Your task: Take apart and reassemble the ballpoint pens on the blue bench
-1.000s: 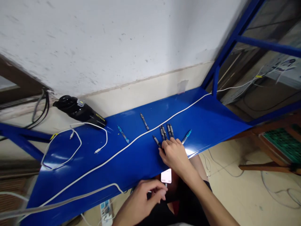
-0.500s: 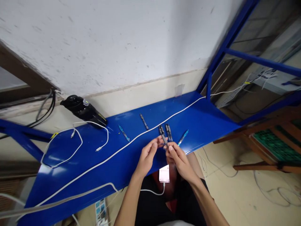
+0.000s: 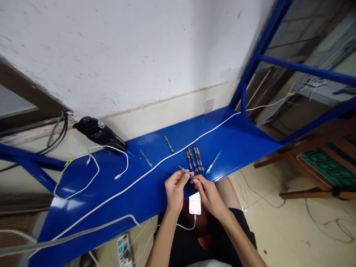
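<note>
Left hand (image 3: pixel 175 191) and right hand (image 3: pixel 210 196) both pinch a slim grey pen (image 3: pixel 184 170) by its fingertips, just over the glossy blue steel shelf (image 3: pixel 244 141), near a row of dark ribbed pens (image 3: pixel 194 159).

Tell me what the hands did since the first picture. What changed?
The left hand came up from near the lap to join the right hand above the blue shelf. Both now pinch a slim grey pen, away from the dark pens. The blue pen and white cable stayed put.
</note>
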### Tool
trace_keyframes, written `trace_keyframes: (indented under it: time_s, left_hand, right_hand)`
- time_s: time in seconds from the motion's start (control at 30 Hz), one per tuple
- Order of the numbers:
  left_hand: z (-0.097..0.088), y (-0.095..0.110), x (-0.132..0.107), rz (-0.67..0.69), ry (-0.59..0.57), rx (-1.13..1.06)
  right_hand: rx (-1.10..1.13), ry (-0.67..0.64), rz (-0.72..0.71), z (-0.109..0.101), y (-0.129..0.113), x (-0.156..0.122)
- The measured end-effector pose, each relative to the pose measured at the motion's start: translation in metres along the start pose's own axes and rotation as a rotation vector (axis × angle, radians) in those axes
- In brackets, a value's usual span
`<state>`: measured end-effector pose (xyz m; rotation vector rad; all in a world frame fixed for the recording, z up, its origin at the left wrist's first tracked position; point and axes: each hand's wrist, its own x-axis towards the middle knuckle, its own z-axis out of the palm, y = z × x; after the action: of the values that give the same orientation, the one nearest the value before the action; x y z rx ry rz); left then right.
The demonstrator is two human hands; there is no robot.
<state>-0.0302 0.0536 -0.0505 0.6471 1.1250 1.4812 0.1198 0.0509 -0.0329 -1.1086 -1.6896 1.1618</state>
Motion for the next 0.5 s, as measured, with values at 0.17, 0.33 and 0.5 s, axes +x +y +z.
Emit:
trace_keyframes:
  time_s: [0.17,0.33,0.5]
  left_hand:
    - [0.001,-0.001,0.001,0.017,0.077,-0.029]
    - [0.005,0.012,0.002,0.026,0.045,-0.225]
    - [0.009,0.015,-0.001,0.002,-0.058,-0.151]
  right_hand:
    - [-0.125,0.027,-0.144,0.004,0.002,0.006]
    - [-0.214,0.274,-0.354,0.012,0.035,-0.038]
    - [-0.428,-0.115,-0.131,0.014,0.088,-0.084]
